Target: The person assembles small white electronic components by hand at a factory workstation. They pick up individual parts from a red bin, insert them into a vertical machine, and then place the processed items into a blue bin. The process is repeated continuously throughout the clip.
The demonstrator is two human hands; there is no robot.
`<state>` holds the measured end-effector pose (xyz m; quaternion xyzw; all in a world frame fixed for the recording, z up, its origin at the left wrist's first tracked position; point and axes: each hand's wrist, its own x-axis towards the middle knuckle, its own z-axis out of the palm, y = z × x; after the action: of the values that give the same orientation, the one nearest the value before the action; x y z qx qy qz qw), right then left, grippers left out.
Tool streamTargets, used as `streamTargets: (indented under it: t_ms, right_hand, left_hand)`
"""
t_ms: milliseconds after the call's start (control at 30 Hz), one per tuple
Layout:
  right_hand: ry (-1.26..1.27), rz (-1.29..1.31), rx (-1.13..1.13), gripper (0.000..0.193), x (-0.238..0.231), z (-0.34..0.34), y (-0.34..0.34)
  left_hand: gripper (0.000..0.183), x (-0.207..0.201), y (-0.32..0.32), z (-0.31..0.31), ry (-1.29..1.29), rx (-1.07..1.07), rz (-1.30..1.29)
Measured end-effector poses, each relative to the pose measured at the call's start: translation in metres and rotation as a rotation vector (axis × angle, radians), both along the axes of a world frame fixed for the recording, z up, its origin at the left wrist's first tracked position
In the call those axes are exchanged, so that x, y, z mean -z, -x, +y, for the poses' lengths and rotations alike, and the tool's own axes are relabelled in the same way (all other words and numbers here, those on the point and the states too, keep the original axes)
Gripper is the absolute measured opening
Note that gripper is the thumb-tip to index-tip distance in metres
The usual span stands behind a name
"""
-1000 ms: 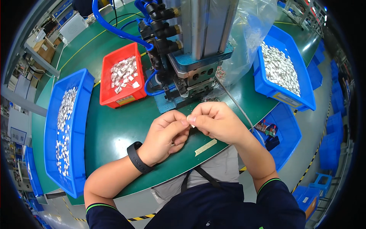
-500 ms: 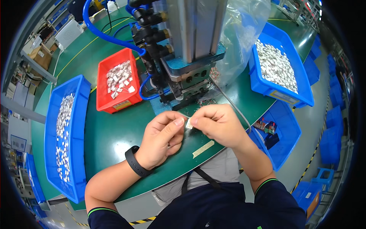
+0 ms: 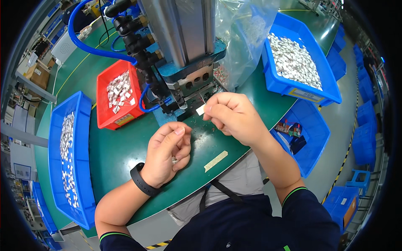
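Note:
My right hand (image 3: 232, 117) pinches a small white rectangular component (image 3: 201, 110) with thin wire leads, holding it just in front of the lower jaw of a bench press (image 3: 194, 85). Lower and to the left, my left hand (image 3: 167, 152), with a black wristband, is closed, thumb against the index finger. A whitish bit shows among its curled fingers, too small to name. The two hands are apart, both above the green table (image 3: 125, 154). Wire clippings lie scattered below the press.
A red bin (image 3: 102, 111) and a long blue bin (image 3: 83, 167) of white components stand left. A fuller blue bin (image 3: 278, 85) sits at right, above a lower blue bin (image 3: 314, 142). A clear plastic bag (image 3: 243, 42) hangs beside the press. Tape (image 3: 216, 161) sticks near the table edge.
My right hand has parted from my left and carried the white component up to the press. My left hand stays low, its fingers still curled. The whole view has shifted slightly.

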<state>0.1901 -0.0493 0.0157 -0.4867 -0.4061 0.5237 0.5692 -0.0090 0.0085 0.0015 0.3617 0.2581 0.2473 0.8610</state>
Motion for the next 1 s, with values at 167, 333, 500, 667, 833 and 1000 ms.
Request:
streamTargets:
  t_ms: [167,333,500,667,833,1000]
  right_hand:
    - [0.022,-0.009,0.03,0.017,0.001,0.012,0.0]
    - [0.039,0.013,0.042,0.018,0.004,0.014,0.0]
    - [0.074,-0.012,0.055,0.022,0.003,0.015,0.0]
    - [0.073,0.054,0.054,0.019,0.003,0.016,0.001]
    - [0.076,0.078,0.05,0.019,0.004,0.017,0.001]
    - [0.073,0.055,0.041,0.021,0.005,0.016,-0.001]
  left_hand:
    - [0.017,-0.001,0.0,0.001,0.016,0.003,-0.011]
    - [0.018,-0.001,-0.001,-0.001,-0.036,0.015,0.044]
    - [0.019,-0.001,-0.001,0.0,-0.044,0.014,0.052]
    - [0.019,-0.001,-0.001,-0.001,-0.051,0.014,0.061]
    - [0.02,-0.001,-0.002,0.0,-0.051,0.013,0.057]
    - [0.018,-0.001,-0.002,0.0,-0.045,0.014,0.057]
